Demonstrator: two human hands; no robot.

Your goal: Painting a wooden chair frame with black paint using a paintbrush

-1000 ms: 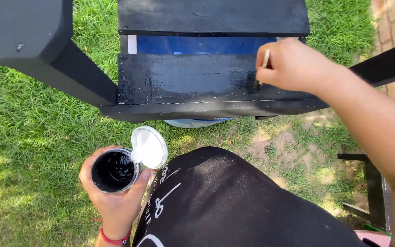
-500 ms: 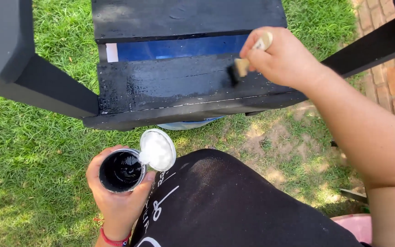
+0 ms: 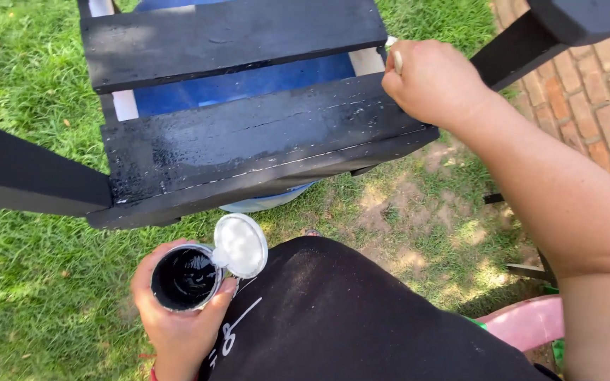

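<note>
Both hands are busy: the left hand grips an open can of black paint low beside the lap — lid flipped back, within easy reach — while the right hand clenches a brush handle at the wet black plank's far end.

A single head-worn view is given, aimed steeply down from close above. The black-painted wooden seat is seen near the top edge, with grass below.

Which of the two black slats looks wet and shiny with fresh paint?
The nearer slat, where the right hand rests at its end; it glistens, while the far slat looks matte and dry.
</note>
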